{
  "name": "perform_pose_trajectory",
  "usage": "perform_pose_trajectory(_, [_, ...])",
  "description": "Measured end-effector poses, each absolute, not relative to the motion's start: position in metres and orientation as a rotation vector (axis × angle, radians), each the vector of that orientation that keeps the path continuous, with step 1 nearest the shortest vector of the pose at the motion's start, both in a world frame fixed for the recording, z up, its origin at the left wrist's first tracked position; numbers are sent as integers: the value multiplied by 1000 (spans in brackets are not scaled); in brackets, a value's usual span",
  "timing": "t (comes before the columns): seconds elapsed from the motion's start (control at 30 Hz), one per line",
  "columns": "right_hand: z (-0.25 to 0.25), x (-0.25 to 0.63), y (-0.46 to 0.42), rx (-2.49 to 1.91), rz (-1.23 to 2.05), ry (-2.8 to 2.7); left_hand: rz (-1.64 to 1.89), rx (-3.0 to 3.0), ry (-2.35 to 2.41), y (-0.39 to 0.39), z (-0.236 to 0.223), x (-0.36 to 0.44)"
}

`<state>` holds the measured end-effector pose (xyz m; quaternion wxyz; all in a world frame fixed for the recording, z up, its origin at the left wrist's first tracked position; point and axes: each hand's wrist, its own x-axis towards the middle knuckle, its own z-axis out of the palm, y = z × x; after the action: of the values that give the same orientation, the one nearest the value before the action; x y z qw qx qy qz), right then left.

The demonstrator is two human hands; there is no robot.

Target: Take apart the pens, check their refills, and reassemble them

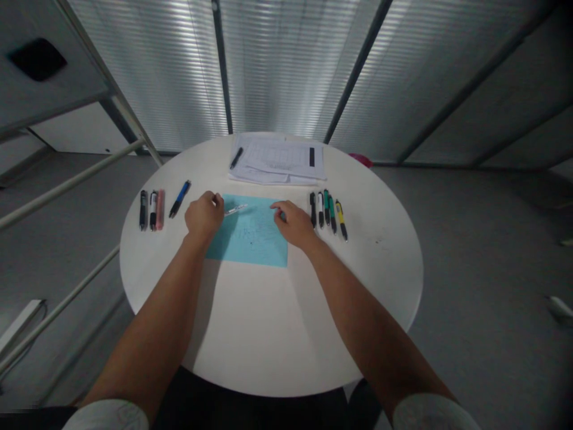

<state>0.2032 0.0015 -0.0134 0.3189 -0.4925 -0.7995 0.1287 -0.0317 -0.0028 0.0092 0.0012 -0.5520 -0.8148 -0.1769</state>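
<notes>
My left hand (205,216) is closed over the left edge of a light-blue sheet (250,245). From its fingertips a slim, clear or whitish pen (236,209) points right across the sheet. My right hand (294,224) hovers at the sheet's right side, thumb and fingers drawn together. Whatever sits in that pinch is too small to make out. Faint dark marks cover the middle of the sheet. A blue pen (179,199) lies just left of my left hand. Beside my right hand is a row of pens, including a black pen (312,210) and a yellow pen (341,220).
All this lies on a round white table (268,334). Stacked papers (277,160) with a dark pen (237,157) on top lie at the back. Dark pens and a pink pen (160,209) lie at the left. White rails (71,188) pass beside the table.
</notes>
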Motion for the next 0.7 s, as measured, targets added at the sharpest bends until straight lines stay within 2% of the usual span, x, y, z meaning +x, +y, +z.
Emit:
perform_pose_trajectory(0.37, [0,194,-13,-1078,605,-2215,-662,-2133,-2300,-21,9,18])
perform_pose_trajectory(0.6, [-4,193,-10,-1168,683,-1982,-1003,-2141,-2286,-20,8,14])
perform_pose_trajectory(0.7, [-9,198,0,-1201,697,-1714,-1339,-2142,-2306,-13,7,6])
